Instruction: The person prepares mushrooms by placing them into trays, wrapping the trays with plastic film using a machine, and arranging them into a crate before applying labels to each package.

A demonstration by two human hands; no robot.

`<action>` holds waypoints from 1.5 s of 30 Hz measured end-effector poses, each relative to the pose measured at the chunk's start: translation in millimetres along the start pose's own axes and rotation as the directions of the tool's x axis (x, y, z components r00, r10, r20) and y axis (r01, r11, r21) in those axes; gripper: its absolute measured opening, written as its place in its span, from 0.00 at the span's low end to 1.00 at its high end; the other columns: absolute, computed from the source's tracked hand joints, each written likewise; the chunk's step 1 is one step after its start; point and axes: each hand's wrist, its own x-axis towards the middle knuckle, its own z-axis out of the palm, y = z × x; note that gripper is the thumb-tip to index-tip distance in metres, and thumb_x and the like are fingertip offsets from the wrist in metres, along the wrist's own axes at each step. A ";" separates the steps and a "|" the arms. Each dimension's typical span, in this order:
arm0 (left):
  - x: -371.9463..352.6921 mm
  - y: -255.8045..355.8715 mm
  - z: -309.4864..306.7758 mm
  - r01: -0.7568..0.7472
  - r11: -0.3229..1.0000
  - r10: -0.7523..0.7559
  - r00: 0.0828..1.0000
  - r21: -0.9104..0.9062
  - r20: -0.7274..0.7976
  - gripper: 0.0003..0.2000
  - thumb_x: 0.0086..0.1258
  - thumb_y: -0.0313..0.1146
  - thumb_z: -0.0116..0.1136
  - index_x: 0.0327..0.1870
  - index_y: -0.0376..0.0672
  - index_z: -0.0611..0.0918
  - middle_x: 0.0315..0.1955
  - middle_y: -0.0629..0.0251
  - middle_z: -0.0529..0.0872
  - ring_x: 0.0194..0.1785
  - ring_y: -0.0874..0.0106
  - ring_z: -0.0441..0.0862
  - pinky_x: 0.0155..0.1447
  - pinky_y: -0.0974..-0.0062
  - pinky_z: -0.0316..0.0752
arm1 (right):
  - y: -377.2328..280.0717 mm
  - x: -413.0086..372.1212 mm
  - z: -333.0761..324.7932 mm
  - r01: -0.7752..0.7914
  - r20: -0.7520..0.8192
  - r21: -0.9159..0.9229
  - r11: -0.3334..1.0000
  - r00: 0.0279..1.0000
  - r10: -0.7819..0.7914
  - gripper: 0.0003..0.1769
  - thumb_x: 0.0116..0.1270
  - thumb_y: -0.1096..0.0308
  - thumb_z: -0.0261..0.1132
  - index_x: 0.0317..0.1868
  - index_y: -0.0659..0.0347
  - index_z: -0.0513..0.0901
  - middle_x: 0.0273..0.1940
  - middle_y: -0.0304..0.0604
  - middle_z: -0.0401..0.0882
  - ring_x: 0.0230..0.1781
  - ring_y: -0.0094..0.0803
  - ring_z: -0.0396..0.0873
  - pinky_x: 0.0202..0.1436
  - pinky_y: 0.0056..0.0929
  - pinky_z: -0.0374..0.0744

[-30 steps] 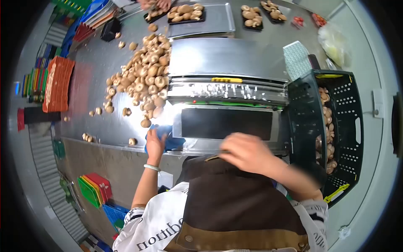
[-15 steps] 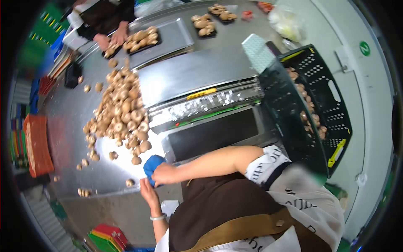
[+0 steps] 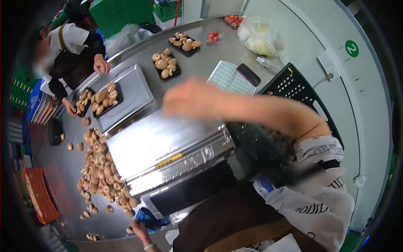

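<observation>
Low in the view, my left hand (image 3: 140,229) grips the edge of a blue cloth (image 3: 147,219) by the table's front edge; part of the grip is hidden. My right hand (image 3: 181,100) is stretched out above the steel top of a film-wrapping machine (image 3: 155,136). Motion blurs its fingers, so whether they hold anything does not show. A large pile of brown mushrooms (image 3: 100,168) lies left of the machine. Near my left hand is a loose mushroom (image 3: 129,230). The machine's dark plate (image 3: 193,189) faces my apron.
A co-worker (image 3: 73,54) stands far left, hands near mushroom trays (image 3: 105,98). Beyond the machine are two more filled trays (image 3: 166,64), a notepad-like sheet (image 3: 231,77) and a phone (image 3: 249,75). A dark perforated crate (image 3: 294,84) stands on the right, partly behind my arm.
My right hand has left the blue cloth and swung up and forward over the machine. The cloth is now by my left hand. The camera view has shifted, showing more of the far table.
</observation>
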 end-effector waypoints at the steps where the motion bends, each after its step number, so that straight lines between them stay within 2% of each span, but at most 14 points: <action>1: 4.1 7.1 -2.4 0.016 0.997 -0.011 0.998 0.081 -0.062 0.17 0.58 0.17 0.60 0.50 0.35 0.76 0.44 0.57 0.78 0.46 0.63 0.74 0.55 0.68 0.69 | 44.4 8.8 -37.2 -0.165 0.064 -0.083 0.983 0.983 0.171 0.18 0.62 0.50 0.64 0.36 0.58 0.84 0.34 0.48 0.84 0.36 0.48 0.82 0.40 0.43 0.78; 2: 15.9 17.1 -5.0 0.128 0.875 -0.229 0.959 -0.467 -0.166 0.18 0.60 0.17 0.60 0.53 0.36 0.76 0.44 0.56 0.79 0.49 0.63 0.75 0.55 0.71 0.70 | 104.0 10.0 -55.7 -0.292 -0.004 -0.109 0.950 0.956 0.293 0.18 0.62 0.51 0.65 0.36 0.60 0.82 0.33 0.48 0.84 0.35 0.48 0.81 0.39 0.44 0.77; 3: 27.9 40.6 -9.9 0.116 0.470 -0.462 0.877 -0.875 -0.132 0.19 0.62 0.18 0.59 0.56 0.38 0.77 0.45 0.56 0.81 0.52 0.64 0.77 0.55 0.75 0.71 | 177.8 2.8 -65.8 -0.247 -0.043 -0.222 0.943 0.969 0.244 0.18 0.61 0.52 0.65 0.36 0.61 0.82 0.33 0.48 0.83 0.35 0.47 0.81 0.39 0.44 0.77; 4: 33.5 85.8 -19.7 0.007 0.902 -0.184 0.911 -0.432 -0.370 0.18 0.64 0.18 0.57 0.56 0.37 0.76 0.44 0.58 0.80 0.43 0.67 0.74 0.46 0.76 0.70 | 238.6 -5.1 -76.2 -0.346 0.065 -0.305 0.887 0.922 0.382 0.19 0.58 0.54 0.68 0.43 0.60 0.81 0.37 0.48 0.84 0.40 0.46 0.82 0.43 0.43 0.77; 5: 38.0 138.9 -31.8 -0.118 0.976 0.182 0.900 0.182 -0.396 0.17 0.66 0.19 0.56 0.57 0.35 0.75 0.42 0.60 0.79 0.34 0.71 0.72 0.37 0.77 0.69 | 286.7 -17.3 -82.2 -0.367 0.146 -0.383 0.848 0.882 0.448 0.23 0.56 0.56 0.71 0.48 0.60 0.79 0.42 0.49 0.83 0.44 0.47 0.81 0.46 0.43 0.77; 8: 56.3 280.9 -43.2 0.061 0.990 -0.014 0.940 0.129 -0.341 0.17 0.64 0.16 0.56 0.55 0.35 0.77 0.37 0.58 0.80 0.26 0.73 0.68 0.31 0.75 0.67 | 408.6 -46.9 -72.4 -0.393 0.331 -0.513 0.763 0.729 0.599 0.41 0.48 0.58 0.76 0.62 0.64 0.70 0.56 0.55 0.77 0.56 0.50 0.76 0.57 0.41 0.75; 16: 65.3 418.0 -14.5 -0.579 0.775 0.608 0.793 0.252 -0.048 0.11 0.69 0.25 0.60 0.51 0.38 0.82 0.50 0.52 0.84 0.48 0.57 0.82 0.49 0.70 0.78 | 511.9 -59.1 -26.4 -0.681 0.322 -0.277 0.678 0.599 0.733 0.42 0.47 0.62 0.78 0.62 0.66 0.69 0.52 0.53 0.78 0.53 0.42 0.78 0.53 0.36 0.77; 20: 69.4 435.6 14.3 -0.466 0.871 0.472 0.881 0.158 -0.003 0.14 0.61 0.15 0.57 0.49 0.34 0.79 0.38 0.59 0.83 0.26 0.72 0.73 0.31 0.74 0.67 | 528.1 -56.7 -48.2 -0.746 0.621 -0.168 0.645 0.428 0.657 0.36 0.49 0.62 0.78 0.56 0.70 0.76 0.49 0.46 0.80 0.46 0.32 0.79 0.50 0.33 0.77; 26: 57.0 484.1 31.8 -0.467 0.884 0.464 0.881 0.008 0.097 0.15 0.59 0.14 0.59 0.48 0.35 0.79 0.38 0.58 0.83 0.32 0.67 0.77 0.41 0.70 0.73 | 414.3 -30.5 -141.1 -0.582 0.498 0.438 0.685 0.792 0.354 0.15 0.59 0.60 0.70 0.41 0.60 0.81 0.31 0.31 0.75 0.37 0.20 0.71 0.45 0.20 0.68; 31: 62.9 552.4 29.7 -0.734 0.676 0.730 0.679 -0.069 -0.074 0.14 0.61 0.16 0.60 0.49 0.33 0.79 0.43 0.53 0.83 0.45 0.58 0.80 0.52 0.67 0.74 | 254.0 -5.0 -176.4 -0.279 0.273 0.257 0.925 0.939 0.207 0.15 0.62 0.59 0.68 0.42 0.60 0.78 0.32 0.35 0.76 0.36 0.22 0.72 0.42 0.23 0.71; 35: 67.7 632.3 18.0 -0.763 0.550 0.746 0.631 -0.338 -0.211 0.34 0.57 0.30 0.67 0.67 0.37 0.67 0.65 0.54 0.71 0.70 0.59 0.66 0.74 0.61 0.57 | 145.6 -14.7 -150.8 0.135 0.126 0.166 0.977 0.980 -0.157 0.14 0.63 0.62 0.66 0.43 0.62 0.77 0.35 0.44 0.82 0.38 0.34 0.80 0.41 0.33 0.76; 39: 41.1 683.6 -8.8 -0.453 0.258 0.813 0.579 -0.853 -0.061 0.32 0.59 0.28 0.69 0.66 0.39 0.69 0.67 0.52 0.68 0.68 0.62 0.67 0.70 0.65 0.60 | 44.4 -40.1 -144.1 0.117 0.200 0.157 0.981 0.969 -0.148 0.16 0.61 0.63 0.68 0.44 0.63 0.76 0.38 0.49 0.82 0.40 0.43 0.80 0.43 0.37 0.77; 42: 30.5 658.2 -31.5 -0.503 0.343 0.779 0.624 -0.794 -0.059 0.22 0.62 0.23 0.65 0.58 0.37 0.74 0.56 0.57 0.75 0.55 0.71 0.74 0.59 0.75 0.68 | 2.0 -71.8 -144.5 0.075 0.120 0.141 0.987 0.989 -0.092 0.23 0.57 0.60 0.72 0.49 0.61 0.75 0.42 0.46 0.81 0.45 0.45 0.80 0.48 0.39 0.76; 45: 7.6 636.4 -62.1 -0.435 0.260 0.709 0.692 -0.862 -0.135 0.14 0.67 0.19 0.60 0.52 0.35 0.76 0.36 0.68 0.82 0.39 0.81 0.78 0.46 0.83 0.72 | 4.3 -107.0 -136.5 0.206 -0.285 -0.074 0.976 0.933 -0.218 0.28 0.53 0.61 0.75 0.52 0.60 0.75 0.47 0.44 0.80 0.49 0.42 0.79 0.52 0.37 0.75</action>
